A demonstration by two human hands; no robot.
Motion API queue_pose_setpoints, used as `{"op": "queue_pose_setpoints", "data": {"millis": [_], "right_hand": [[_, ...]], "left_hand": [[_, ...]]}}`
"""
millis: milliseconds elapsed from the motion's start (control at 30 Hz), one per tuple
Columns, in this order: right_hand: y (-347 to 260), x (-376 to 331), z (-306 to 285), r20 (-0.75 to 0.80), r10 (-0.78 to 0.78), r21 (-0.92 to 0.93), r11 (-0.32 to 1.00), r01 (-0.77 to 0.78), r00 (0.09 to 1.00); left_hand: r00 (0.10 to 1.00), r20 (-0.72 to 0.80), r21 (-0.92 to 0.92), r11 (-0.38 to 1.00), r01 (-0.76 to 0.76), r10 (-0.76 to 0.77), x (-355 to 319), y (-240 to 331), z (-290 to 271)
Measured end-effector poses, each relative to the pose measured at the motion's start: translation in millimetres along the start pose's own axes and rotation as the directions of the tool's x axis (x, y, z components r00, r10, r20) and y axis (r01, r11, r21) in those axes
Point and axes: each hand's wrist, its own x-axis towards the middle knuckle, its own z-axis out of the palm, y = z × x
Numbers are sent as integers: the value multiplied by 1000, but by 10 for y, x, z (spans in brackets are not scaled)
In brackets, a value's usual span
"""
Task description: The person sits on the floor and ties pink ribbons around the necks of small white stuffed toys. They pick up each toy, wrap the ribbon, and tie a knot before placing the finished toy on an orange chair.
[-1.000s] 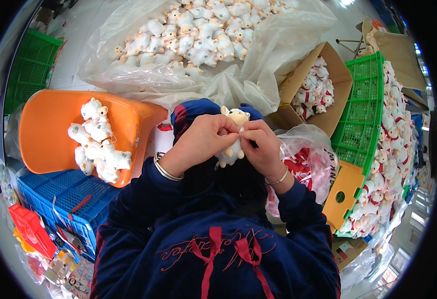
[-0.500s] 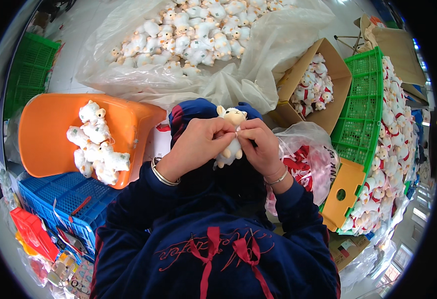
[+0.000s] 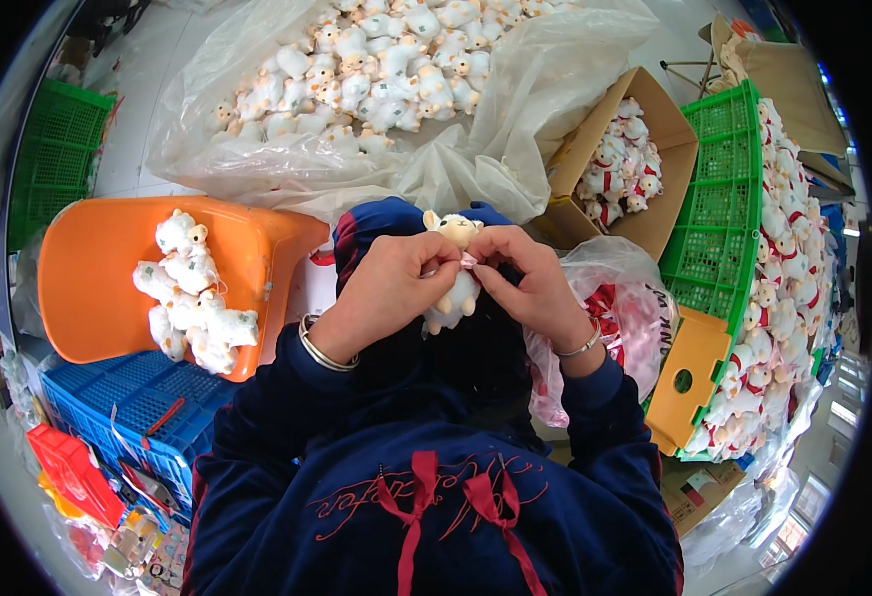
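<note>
A small white plush sheep (image 3: pixel 454 228) with a cream face and feet sits upright between my hands, over my lap. A narrow pink ribbon (image 3: pixel 468 261) shows at its neck. My left hand (image 3: pixel 391 285) is closed, thumb and forefinger pinched at the left side of the ribbon. From the other side, the thumb and forefinger of my right hand (image 3: pixel 530 281) also pinch the ribbon. My fingers partly cover the neck and upper body of the toy.
Several plush sheep (image 3: pixel 192 308) lie on an orange chair (image 3: pixel 88 273) at left, above a blue crate (image 3: pixel 143 392). Ahead, a plastic sheet (image 3: pixel 227 164) holds a heap of them. Right are a cardboard box (image 3: pixel 679 149), a green crate (image 3: pixel 704 228) and a bag (image 3: pixel 634 278) with red pieces.
More of the pink ribbon shows between my fingers. My right hand has turned slightly, its wrist moving outward to the right. The toy has shifted a little left.
</note>
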Motion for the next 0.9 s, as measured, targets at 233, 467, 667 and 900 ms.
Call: {"op": "queue_pose_setpoints", "data": {"millis": [233, 467, 667, 900], "right_hand": [[1, 9, 4, -8, 4, 83, 997, -3, 1000], [70, -17, 15, 0, 31, 74, 997, -31, 1000], [46, -28, 54, -27, 28, 88, 996, -26, 999], [65, -30, 87, -49, 64, 124, 991, -57, 997]], "left_hand": [[1000, -8, -15, 1000, 14, -14, 5, -40, 18], [1000, -5, 5, 1000, 6, -6, 3, -18, 10], [1000, -21, 17, 1000, 2, -1, 1, -17, 15], [999, -33, -1, 1000, 1, -1, -13, -59, 38]]}}
